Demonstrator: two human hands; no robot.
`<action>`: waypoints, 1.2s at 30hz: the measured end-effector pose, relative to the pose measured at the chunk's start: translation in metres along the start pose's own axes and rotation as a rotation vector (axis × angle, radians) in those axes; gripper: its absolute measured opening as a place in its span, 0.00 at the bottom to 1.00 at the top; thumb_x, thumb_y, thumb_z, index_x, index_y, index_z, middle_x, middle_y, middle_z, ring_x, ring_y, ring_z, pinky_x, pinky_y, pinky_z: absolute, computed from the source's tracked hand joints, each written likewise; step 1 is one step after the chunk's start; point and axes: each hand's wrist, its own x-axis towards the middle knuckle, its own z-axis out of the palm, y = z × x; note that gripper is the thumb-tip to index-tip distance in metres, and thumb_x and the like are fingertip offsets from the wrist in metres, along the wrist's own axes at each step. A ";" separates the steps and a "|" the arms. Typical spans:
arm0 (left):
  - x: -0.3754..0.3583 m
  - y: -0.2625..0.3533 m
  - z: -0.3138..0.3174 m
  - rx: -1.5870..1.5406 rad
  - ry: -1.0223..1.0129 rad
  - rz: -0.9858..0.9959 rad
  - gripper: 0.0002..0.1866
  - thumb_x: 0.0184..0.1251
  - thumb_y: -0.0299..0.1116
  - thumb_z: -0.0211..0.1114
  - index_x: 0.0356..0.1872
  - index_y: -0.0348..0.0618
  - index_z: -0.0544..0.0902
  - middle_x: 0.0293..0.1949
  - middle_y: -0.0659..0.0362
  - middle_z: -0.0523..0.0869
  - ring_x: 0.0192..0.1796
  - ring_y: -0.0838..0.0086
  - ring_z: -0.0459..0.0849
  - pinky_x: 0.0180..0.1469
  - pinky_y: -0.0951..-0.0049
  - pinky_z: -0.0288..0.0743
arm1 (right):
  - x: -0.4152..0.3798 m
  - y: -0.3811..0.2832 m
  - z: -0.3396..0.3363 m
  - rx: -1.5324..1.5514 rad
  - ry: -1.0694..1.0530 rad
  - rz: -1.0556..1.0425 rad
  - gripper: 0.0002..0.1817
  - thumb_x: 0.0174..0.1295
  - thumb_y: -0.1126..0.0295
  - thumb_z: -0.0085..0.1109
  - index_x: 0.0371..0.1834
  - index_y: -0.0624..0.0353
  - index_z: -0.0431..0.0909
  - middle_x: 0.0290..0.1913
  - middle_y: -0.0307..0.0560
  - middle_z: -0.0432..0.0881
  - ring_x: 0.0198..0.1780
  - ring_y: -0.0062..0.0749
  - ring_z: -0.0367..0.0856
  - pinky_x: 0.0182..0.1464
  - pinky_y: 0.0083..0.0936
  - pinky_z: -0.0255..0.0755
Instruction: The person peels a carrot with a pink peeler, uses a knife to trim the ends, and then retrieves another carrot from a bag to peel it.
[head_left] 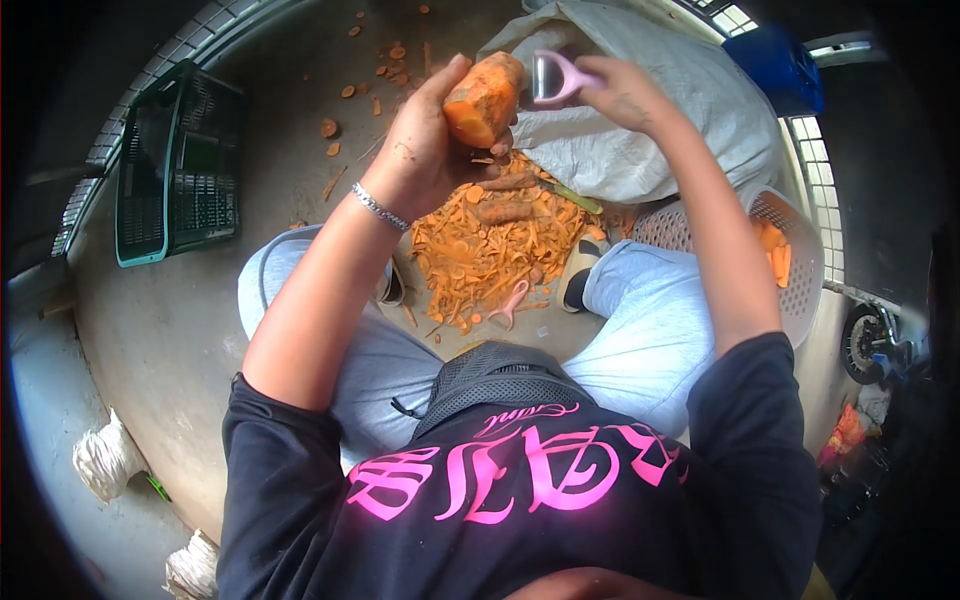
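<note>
My left hand (428, 130) was found gripping a large carrot (484, 102), raised above the floor (300, 170), its blunt end facing me. My right hand (622, 92) was closed on a pink peeler (560, 84), which stood just beside the carrot; contact could not be confirmed. Below, a heap of peelings (458, 262) lay on the floor, with a second peeler (514, 300) at its near edge. Loose slices (329, 128) were scattered beyond the heap's far left edge. A green crate (150, 185) stood near the floor's left edge. A pale sack (650, 165) adjoined the heap's far right side. Near the floor's right edge, a perforated basket (802, 310) contained orange pieces (774, 250).
</note>
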 end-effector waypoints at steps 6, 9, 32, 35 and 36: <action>0.001 -0.016 0.002 0.080 -0.121 -0.167 0.27 0.74 0.57 0.39 0.51 0.45 0.75 0.32 0.57 0.79 0.30 0.74 0.77 0.28 0.74 0.68 | -0.072 -0.060 -0.051 -0.483 0.533 -0.868 0.16 0.69 0.63 0.45 0.41 0.67 0.77 0.36 0.49 0.82 0.41 0.37 0.80 0.47 0.34 0.71; -0.001 -0.023 0.008 0.115 -0.103 -0.150 0.26 0.75 0.55 0.37 0.50 0.46 0.75 0.37 0.58 0.81 0.31 0.73 0.78 0.27 0.74 0.70 | -0.080 -0.111 -0.060 -0.310 0.240 -0.488 0.11 0.68 0.67 0.46 0.35 0.63 0.75 0.27 0.45 0.78 0.35 0.39 0.77 0.39 0.34 0.67; -0.009 -0.026 0.027 0.080 -0.036 -0.042 0.24 0.75 0.51 0.41 0.50 0.40 0.74 0.32 0.56 0.78 0.21 0.73 0.74 0.24 0.76 0.68 | -0.049 -0.076 -0.039 -0.252 0.406 -0.750 0.20 0.66 0.51 0.53 0.21 0.51 0.74 0.20 0.41 0.70 0.28 0.37 0.66 0.38 0.32 0.59; -0.015 -0.018 0.025 0.056 -0.067 -0.048 0.25 0.75 0.52 0.43 0.49 0.38 0.74 0.29 0.55 0.77 0.21 0.72 0.73 0.25 0.75 0.67 | -0.037 -0.037 -0.066 -0.481 0.526 -0.475 0.23 0.67 0.52 0.53 0.16 0.52 0.72 0.16 0.41 0.68 0.24 0.36 0.64 0.34 0.31 0.58; -0.018 -0.016 0.028 0.030 -0.053 -0.044 0.25 0.75 0.52 0.43 0.49 0.38 0.74 0.28 0.55 0.77 0.22 0.72 0.73 0.26 0.74 0.67 | -0.036 -0.036 -0.068 -0.306 0.545 -0.438 0.23 0.67 0.52 0.53 0.16 0.52 0.72 0.15 0.41 0.67 0.23 0.35 0.64 0.33 0.31 0.57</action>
